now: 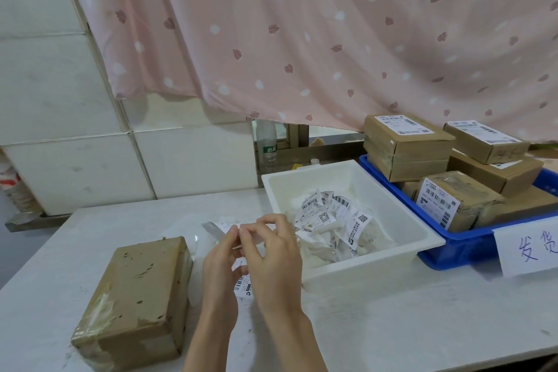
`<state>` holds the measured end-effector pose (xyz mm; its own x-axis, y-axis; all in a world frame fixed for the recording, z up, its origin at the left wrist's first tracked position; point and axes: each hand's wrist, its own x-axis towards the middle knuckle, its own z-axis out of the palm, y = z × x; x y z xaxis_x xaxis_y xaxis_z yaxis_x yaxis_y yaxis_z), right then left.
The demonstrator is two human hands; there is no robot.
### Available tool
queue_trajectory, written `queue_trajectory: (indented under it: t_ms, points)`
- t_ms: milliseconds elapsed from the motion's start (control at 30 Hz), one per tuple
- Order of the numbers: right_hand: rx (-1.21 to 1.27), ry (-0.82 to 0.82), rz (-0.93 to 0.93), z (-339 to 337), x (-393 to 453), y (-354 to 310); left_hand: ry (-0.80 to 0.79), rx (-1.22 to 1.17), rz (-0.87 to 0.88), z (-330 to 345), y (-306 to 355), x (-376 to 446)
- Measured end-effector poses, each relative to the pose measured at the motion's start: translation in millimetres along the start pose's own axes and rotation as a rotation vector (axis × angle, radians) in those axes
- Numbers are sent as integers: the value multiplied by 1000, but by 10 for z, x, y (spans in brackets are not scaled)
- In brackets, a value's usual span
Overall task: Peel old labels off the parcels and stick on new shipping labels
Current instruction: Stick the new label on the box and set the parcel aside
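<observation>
A brown cardboard parcel [137, 299] lies on the white table at the lower left, its top bare with torn scraps and tape. To its right, both hands hold one white shipping label [243, 285] above the table. My left hand [219, 270] pinches the label's upper edge, and my right hand [273, 260] pinches it right beside. The label's barcode end hangs down between the palms; most of the sheet is hidden by the fingers.
A white tray [374, 263] of crumpled peeled labels [332, 223] stands right of the hands. Farther right, a blue crate [453, 254] holds several labelled brown parcels [404, 145], with a handwritten paper sign [528, 248] on its front. A pink curtain hangs behind.
</observation>
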<state>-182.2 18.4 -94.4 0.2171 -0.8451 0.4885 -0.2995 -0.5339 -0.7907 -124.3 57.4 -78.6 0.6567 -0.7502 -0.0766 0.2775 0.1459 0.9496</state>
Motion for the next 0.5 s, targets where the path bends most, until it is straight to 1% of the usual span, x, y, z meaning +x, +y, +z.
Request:
queue_trajectory:
  t_ms: [67,100,167,333,433,500]
  points:
    - [-52,-1,-9,16,-3,5,24,-10,-8,1,7,18]
    - [-34,-12,14,13,-6,-1,46,-18,-20,2,15,27]
    - [47,-8,79,0,-22,-15,78,-34,-27,-26,13,59]
    - [302,58,279,-38,0,-46,98,-67,-23,-106,26,119]
    - [458,-1,419,-75,57,-62,95,-77,-35,-95,22,110]
    - [469,-16,428,-89,65,-80,85,-68,-25,-82,8,101]
